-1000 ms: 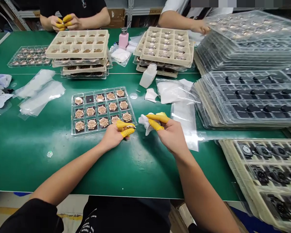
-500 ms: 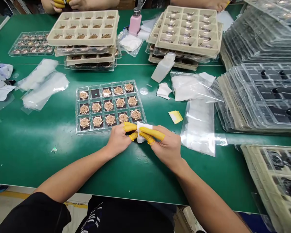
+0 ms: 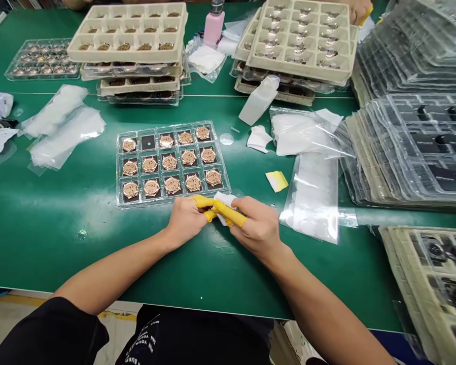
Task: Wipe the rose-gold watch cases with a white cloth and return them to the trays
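My left hand, with yellow finger cots on thumb and forefinger, is closed on a small watch case that the fingers almost wholly hide. Pressed against it from the right is a white wiping cloth, pinched in my right hand, which also wears yellow finger cots. Both hands meet just below the lower right corner of a clear plastic tray. Rose-gold watch cases lie in its compartments, backs up on dark pads; one top-row compartment shows only its pad.
Stacked beige trays stand at the back, with a pink pump bottle between stacks. A white bottle, bagged cloths and a yellow-white scrap lie rightward. Clear tray stacks line the right. A co-worker's hand shows behind.
My right fingers have shifted slightly left over my left fingertips, and the cloth is now more folded and covered. The view has tilted a little downward.
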A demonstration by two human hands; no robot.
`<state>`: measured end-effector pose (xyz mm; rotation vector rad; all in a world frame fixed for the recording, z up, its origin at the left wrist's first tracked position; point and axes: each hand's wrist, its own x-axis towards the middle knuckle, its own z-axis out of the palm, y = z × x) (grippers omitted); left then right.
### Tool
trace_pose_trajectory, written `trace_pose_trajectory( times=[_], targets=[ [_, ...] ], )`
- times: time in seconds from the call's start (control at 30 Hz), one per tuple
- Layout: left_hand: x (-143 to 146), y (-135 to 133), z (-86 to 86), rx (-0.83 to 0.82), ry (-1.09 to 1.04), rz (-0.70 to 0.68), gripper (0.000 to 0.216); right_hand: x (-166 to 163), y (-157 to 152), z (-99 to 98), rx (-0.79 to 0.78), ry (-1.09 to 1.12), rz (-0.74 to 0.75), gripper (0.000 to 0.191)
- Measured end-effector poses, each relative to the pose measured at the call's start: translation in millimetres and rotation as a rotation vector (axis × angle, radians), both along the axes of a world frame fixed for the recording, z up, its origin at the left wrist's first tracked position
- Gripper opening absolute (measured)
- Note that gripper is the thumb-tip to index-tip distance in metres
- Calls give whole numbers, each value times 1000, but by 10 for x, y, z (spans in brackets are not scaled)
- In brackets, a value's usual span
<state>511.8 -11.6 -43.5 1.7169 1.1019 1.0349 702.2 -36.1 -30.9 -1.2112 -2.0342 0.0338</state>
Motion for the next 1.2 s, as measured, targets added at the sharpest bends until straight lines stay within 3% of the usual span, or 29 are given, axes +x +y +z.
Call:
trace_pose_trajectory(
  times=[0.13, 0.3, 0.4, 0.53, 0.77, 0.93, 1.2],
  targets=[
    [-4, -9, 22, 75, 5, 20, 19, 23, 30, -18, -26, 34, -2, 22],
    [0, -17, 44, 42, -49, 96, 15, 55, 14, -5, -22, 104, -78, 32],
    [-11, -8, 21, 85, -24, 63, 12, 0, -12, -44, -62, 85, -68, 24],
    [-15, -2, -7, 130, 5, 33, 15, -56, -11, -101, 14, 68, -23, 19],
    [11, -25, 17, 135, -32, 64, 24, -22, -29, -129, -124, 208, -97, 24],
    [18, -38, 36, 58, -155, 122, 14, 34, 0, -117, -96, 218, -169, 24],
    [25, -26, 31, 64, -181, 120, 15, 61, 60, -69, -46, 299, -44, 30]
  ],
)
